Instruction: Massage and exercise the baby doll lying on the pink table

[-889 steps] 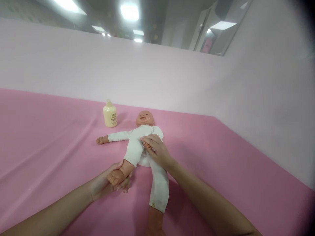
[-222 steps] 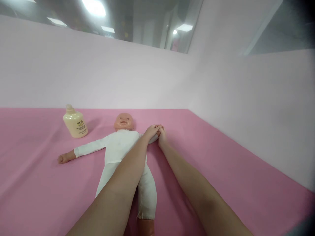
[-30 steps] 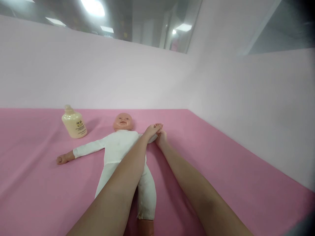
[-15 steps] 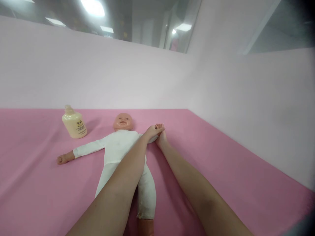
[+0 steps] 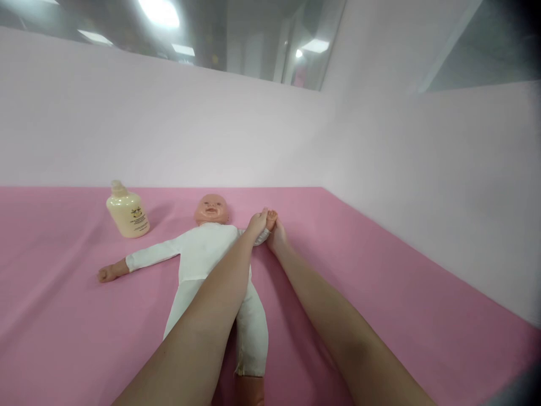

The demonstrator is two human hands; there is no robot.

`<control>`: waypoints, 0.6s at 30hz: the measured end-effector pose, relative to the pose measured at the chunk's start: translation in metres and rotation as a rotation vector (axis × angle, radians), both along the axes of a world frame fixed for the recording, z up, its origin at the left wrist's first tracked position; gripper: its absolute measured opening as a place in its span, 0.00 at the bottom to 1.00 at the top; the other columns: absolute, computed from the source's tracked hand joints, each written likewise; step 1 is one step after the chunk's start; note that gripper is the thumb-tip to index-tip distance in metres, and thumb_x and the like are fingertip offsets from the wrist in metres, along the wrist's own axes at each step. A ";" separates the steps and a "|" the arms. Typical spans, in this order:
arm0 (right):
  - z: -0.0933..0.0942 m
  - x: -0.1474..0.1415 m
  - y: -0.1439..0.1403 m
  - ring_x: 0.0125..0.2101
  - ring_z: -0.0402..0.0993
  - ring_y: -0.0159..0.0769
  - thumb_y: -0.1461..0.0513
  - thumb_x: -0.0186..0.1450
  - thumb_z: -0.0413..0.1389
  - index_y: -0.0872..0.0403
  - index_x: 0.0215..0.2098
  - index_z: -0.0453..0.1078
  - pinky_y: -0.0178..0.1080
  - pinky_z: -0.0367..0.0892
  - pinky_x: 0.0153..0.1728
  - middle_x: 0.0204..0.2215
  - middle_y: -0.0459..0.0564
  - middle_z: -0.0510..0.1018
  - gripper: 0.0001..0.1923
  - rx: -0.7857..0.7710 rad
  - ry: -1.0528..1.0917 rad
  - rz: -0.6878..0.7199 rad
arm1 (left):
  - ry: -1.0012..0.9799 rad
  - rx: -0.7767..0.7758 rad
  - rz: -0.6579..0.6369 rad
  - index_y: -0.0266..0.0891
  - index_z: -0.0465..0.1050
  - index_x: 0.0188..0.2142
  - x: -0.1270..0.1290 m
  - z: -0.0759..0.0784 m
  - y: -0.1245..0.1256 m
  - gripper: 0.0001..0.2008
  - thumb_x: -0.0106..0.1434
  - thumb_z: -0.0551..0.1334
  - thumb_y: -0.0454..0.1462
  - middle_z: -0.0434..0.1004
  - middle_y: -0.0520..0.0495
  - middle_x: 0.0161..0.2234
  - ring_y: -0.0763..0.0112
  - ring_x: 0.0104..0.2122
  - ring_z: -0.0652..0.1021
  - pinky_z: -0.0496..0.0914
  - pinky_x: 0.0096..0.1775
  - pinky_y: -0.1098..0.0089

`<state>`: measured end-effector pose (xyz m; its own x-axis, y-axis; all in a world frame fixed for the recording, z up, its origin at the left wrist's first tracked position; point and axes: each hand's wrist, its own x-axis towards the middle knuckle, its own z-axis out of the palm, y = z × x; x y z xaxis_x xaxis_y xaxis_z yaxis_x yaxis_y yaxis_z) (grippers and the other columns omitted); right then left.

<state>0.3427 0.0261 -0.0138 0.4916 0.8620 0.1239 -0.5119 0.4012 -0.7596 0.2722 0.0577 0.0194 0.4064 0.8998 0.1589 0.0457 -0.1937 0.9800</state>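
head view, doll: a baby doll (image 5: pixel 207 248) in a white suit is lying on its back on the pink counter (image 5: pixel 380 293), head toward the far edge, legs pointing toward the near edge.
head view, doll's arms: one arm is stretching out flat toward the left edge, ending in a bare hand (image 5: pixel 105 274); the other arm is being lifted toward the far right corner, its small hand (image 5: pixel 271 217) showing between the person's two hands.
head view, left hand: the left hand (image 5: pixel 257 223) is reaching across the doll's chest, and its fingers are wrapping the white sleeve just below the doll's raised hand.
head view, right hand: the right hand (image 5: pixel 276 239) is resting beside it on the counter side, touching the same small arm; how far its fingers are curling around it I cannot tell, since only the back of the hand is showing.
head view, bottle: a cream bottle (image 5: pixel 127 213) is standing upright near the far edge, left of the doll's head and well apart from both hands.
step in hand: both hands appear to be working along the doll's raised arm, at the wrist end.
next move calls for: a light, even hold on the thin arm, so that the soft body is not being dragged across the pink cover.
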 end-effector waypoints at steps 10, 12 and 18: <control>0.015 -0.010 -0.008 0.43 0.78 0.32 0.64 0.63 0.49 0.49 0.34 0.73 0.40 0.69 0.53 0.32 0.44 0.82 0.10 -0.124 0.100 0.066 | -0.061 0.013 0.055 0.36 0.74 0.28 -0.001 0.002 -0.004 0.28 0.67 0.48 0.55 0.80 0.38 0.33 0.58 0.39 0.79 0.68 0.46 0.64; 0.017 -0.011 -0.008 0.42 0.77 0.30 0.67 0.62 0.49 0.48 0.34 0.73 0.38 0.68 0.54 0.33 0.42 0.82 0.12 -0.122 0.104 0.056 | -0.076 0.008 0.051 0.37 0.74 0.28 -0.001 0.002 -0.003 0.28 0.67 0.48 0.55 0.80 0.38 0.33 0.58 0.39 0.79 0.68 0.45 0.64; 0.017 -0.011 -0.011 0.42 0.76 0.33 0.71 0.57 0.49 0.50 0.37 0.72 0.41 0.68 0.53 0.32 0.43 0.81 0.15 -0.108 0.077 0.046 | -0.124 -0.017 -0.021 0.35 0.76 0.32 0.004 -0.003 0.003 0.30 0.66 0.48 0.56 0.81 0.39 0.34 0.61 0.39 0.79 0.70 0.44 0.65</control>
<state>0.3320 0.0149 0.0034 0.4559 0.8900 -0.0070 -0.5861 0.2943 -0.7549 0.2759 0.0611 0.0166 0.4038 0.8940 0.1942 -0.0796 -0.1771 0.9810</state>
